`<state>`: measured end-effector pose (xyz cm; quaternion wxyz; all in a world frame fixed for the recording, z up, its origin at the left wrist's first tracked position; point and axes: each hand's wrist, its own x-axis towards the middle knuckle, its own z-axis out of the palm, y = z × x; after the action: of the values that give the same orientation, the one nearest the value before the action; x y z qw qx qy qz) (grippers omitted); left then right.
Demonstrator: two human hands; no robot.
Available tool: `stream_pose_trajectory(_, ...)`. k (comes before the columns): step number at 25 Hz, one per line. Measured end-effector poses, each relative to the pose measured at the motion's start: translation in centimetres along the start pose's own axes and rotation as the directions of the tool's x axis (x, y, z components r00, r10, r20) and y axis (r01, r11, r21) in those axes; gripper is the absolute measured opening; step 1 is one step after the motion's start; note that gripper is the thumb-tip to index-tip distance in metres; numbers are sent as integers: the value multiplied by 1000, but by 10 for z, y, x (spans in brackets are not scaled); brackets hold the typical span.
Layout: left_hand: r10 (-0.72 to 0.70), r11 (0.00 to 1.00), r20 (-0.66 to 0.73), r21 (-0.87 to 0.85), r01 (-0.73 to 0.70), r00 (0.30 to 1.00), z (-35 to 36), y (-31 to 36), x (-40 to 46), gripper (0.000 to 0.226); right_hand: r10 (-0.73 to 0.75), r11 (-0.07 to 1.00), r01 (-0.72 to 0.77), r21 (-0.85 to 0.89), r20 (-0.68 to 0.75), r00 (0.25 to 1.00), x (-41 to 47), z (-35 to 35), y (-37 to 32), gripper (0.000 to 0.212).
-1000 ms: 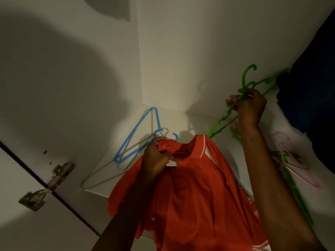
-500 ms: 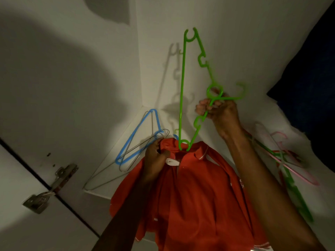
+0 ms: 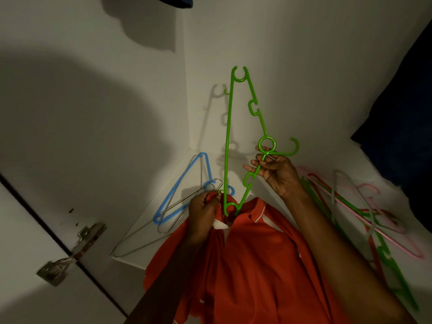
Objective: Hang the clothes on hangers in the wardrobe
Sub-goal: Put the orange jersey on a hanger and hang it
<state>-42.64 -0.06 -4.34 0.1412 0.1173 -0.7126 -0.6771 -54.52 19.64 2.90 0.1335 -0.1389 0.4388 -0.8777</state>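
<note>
Threading stage: right hand [image 3: 277,171] pinches green hanger [image 3: 227,141]; left hand [image 3: 203,212] grips orange shirt [image 3: 257,265] collar. Next, feed the lower tip inside.

I'm looking into a dim white wardrobe corner [image 3: 187,127] where broad shadows cross the left wall [image 3: 93,113]. A white shelf [image 3: 315,160] runs far to right. A metal hinge [image 3: 70,253] sits near left.
</note>
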Motion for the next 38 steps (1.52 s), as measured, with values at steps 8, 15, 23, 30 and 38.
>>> stream_pose_trajectory(8,62,998,-146,40,-57,987,-3,31,20,18,158,987,-158,-3,46,986,-14,-11,1,45)
stream_pose_trajectory(15,39,997,-229,-49,-52,973,-7,62,23,33,425,860,-425,-283,-67,903,-44,7,-13,45)
stream_pose_trajectory(23,-187,961,-198,-241,137,962,-10,68,40,25,368,855,-322,-407,39,929,-62,9,-53,43)
stream_pose_trajectory(30,-214,961,-164,-211,178,963,-7,73,42,30,134,971,-175,-162,-237,962,-63,13,-49,56)
stream_pose_trajectory(38,-257,959,36,-112,259,966,-33,96,69,27,90,926,-195,-324,-313,946,-63,22,-56,48)
